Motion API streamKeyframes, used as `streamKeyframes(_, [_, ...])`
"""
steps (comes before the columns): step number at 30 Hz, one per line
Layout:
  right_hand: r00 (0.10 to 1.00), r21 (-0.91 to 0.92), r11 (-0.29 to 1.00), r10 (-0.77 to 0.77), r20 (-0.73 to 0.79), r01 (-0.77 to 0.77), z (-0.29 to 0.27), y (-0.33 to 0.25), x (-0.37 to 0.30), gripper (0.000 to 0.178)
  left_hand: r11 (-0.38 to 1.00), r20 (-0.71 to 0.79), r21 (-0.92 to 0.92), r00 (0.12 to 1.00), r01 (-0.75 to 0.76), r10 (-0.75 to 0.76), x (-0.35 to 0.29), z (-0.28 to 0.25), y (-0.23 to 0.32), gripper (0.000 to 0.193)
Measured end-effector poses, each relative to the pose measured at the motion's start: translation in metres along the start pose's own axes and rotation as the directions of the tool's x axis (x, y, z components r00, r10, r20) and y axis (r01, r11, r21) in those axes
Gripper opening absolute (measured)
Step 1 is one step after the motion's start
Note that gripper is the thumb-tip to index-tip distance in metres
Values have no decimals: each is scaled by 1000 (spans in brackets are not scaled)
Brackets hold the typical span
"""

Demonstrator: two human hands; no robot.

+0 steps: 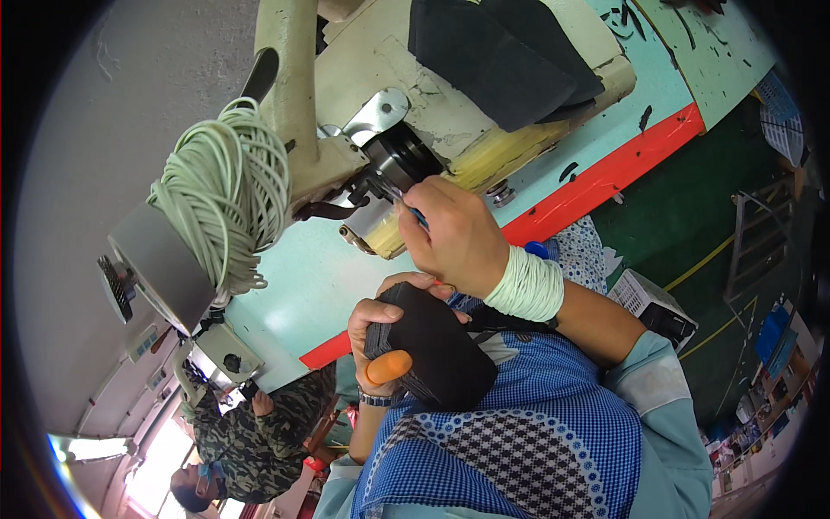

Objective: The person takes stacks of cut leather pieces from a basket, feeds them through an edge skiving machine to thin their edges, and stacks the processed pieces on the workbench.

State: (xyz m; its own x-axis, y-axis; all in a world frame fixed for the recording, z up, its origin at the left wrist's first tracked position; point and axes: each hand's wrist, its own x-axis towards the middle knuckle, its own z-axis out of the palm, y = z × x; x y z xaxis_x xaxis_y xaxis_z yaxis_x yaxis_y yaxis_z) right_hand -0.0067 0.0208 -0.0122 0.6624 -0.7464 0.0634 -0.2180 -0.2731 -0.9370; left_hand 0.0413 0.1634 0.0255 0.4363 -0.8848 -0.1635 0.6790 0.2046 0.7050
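My left hand [378, 333] is wrapped round a thick stack of black cut pieces [437, 346], held in front of my apron. An orange finger cot [389, 367] covers one of its digits. Farther off, my right hand [456, 229] is closed at the machine's black round head [406, 160]. Between its fingers is a thin metal tool with a bluish part [417, 216]; its kind is mostly hidden by the fingers. Loops of pale green cord [526, 285] circle my right wrist.
A large bundle of pale cord [220, 190] hangs on the sewing machine [290, 95]. More black pieces [497, 65] lie on its bed. Dark scraps litter the red-edged table [605, 182]. A person in camouflage [251, 441] works at lower left. A white basket [635, 294] stands at right.
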Motion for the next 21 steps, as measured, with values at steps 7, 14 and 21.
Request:
streamKeyframes(7, [867, 323, 893, 407, -287, -312, -102, 5, -31, 15, 1000, -8, -14, 1000, -15, 15, -1, -4, 1, 46])
streamKeyframes(14, [670, 176, 910, 398, -627, -376, -174, 159, 30, 31, 986, -69, 136, 993, 101, -93, 6, 4, 1, 56])
streamKeyframes(21, [859, -5, 956, 261, -441, -294, -131, 64, -21, 16, 918, -45, 392, 996, -53, 76, -13, -18, 15, 58])
